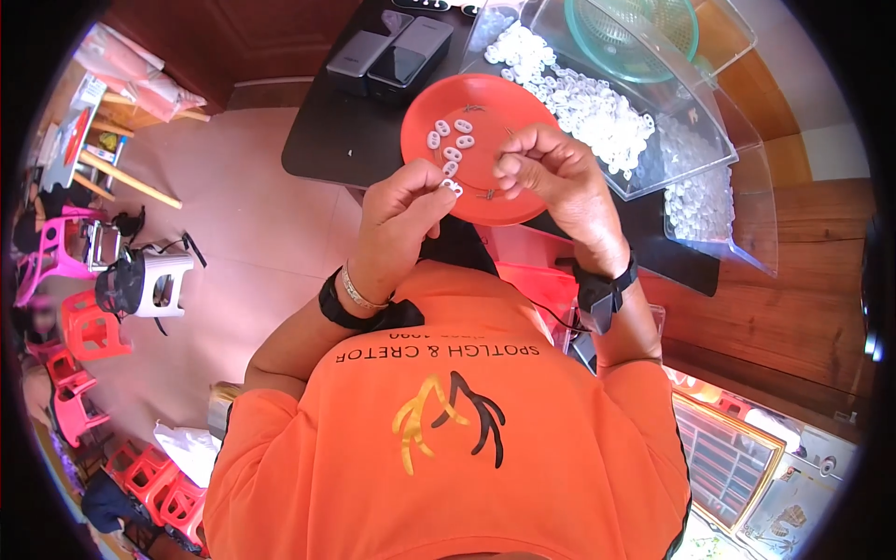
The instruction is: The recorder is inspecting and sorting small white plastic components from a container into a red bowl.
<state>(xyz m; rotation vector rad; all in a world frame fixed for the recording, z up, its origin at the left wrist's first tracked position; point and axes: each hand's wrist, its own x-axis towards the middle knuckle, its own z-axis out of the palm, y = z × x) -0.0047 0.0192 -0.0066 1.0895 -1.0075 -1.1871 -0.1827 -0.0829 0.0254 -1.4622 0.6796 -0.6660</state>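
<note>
My left hand (399, 217) is closed in a pinch on a small white plastic piece with two holes (452, 187), over the near left rim of a round orange-red plate (420, 117). On the plate lie several similar white oval two-hole pieces (465, 142). Small clusters of thin dark metal pins (487, 195) rest near its near and far edges. Over the plate's right side is my right hand (565, 187), its thumb and forefinger pressed together. Whatever sits between those fingertips is too small to make out.
Clear bins at the back right hold heaps of white pieces (597, 117) and translucent pieces (695, 191). A green basket (635, 33) stands behind them. Dark boxy devices (411, 51) sit on the black table (313, 140) beyond the plate. Stools (93, 327) stand left on the floor.
</note>
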